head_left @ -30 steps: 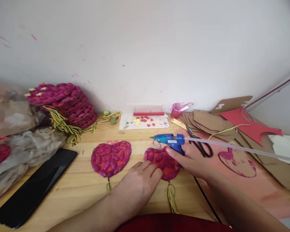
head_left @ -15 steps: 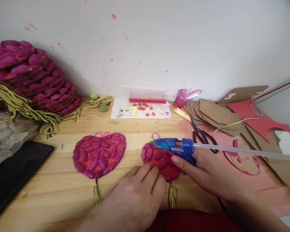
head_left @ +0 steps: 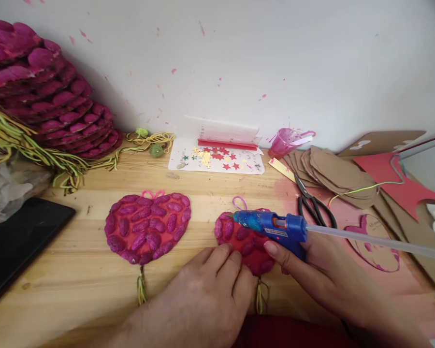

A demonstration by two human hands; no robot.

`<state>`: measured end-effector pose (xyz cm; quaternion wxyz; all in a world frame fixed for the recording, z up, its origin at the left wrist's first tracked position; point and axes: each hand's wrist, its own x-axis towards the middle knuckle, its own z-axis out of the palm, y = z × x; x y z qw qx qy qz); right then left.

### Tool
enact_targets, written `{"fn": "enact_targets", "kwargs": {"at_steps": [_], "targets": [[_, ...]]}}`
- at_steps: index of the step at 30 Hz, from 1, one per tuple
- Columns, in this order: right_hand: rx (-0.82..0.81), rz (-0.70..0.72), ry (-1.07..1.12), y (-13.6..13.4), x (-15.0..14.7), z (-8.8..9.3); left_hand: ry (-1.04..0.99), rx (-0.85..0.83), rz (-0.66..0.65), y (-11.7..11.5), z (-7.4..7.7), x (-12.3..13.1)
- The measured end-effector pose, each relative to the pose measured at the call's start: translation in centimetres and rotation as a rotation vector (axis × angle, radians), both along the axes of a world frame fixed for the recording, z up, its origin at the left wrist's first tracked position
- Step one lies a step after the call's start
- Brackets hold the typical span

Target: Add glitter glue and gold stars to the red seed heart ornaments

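Note:
My right hand [head_left: 308, 266] grips a blue hot glue gun [head_left: 286, 229] with a long clear glue stick out of its back. Its nozzle points left over the upper part of a red heart decoration [head_left: 243, 234] covered in magenta-painted peanut shells. My left hand [head_left: 217, 280] is closed on the lower left edge of this heart, fingers curled and pressed together. The hand and the gun hide part of the heart. A purple loop [head_left: 239, 203] sits at its top and a yellow-green tassel [head_left: 260, 296] hangs below. To the left lies a similar heart decoration [head_left: 148, 226].
Black-handled scissors [head_left: 313, 205] lie beside cardboard pieces [head_left: 335, 171] and red paper [head_left: 395, 176]. At the wall stand a pink paint cup [head_left: 284, 142] and a sheet with paper stars [head_left: 184, 164]. Stacked magenta decorations [head_left: 65, 99] and a black phone [head_left: 25, 241] are on the left.
The glue gun's nozzle has shifted slightly right and down across the heart's upper part. My left hand stays on the heart. The view has tilted and moved a little.

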<state>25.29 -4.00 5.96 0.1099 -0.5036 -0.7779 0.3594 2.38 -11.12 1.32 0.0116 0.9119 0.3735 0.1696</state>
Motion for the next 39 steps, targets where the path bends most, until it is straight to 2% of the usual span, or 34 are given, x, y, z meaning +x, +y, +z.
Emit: {"fn": "enact_targets", "kwargs": {"at_steps": [11, 22, 32, 39], "targets": [[0.114, 0.041, -0.062, -0.15, -0.74, 0.92, 0.036, 0.003, -0.001, 0.01, 0.33, -0.01], [0.125, 0.034, -0.078, -0.24, -0.37, 0.52, 0.027, 0.023, 0.003, 0.01, 0.2, 0.09], [0.13, 0.028, -0.089, -0.16, -0.36, 0.48, 0.03, 0.03, 0.01, 0.26, 0.9, 0.15], [0.118, 0.016, -0.109, -0.2, -0.44, 0.59, 0.007, 0.028, 0.018, 0.09, 0.51, 0.11]]}}
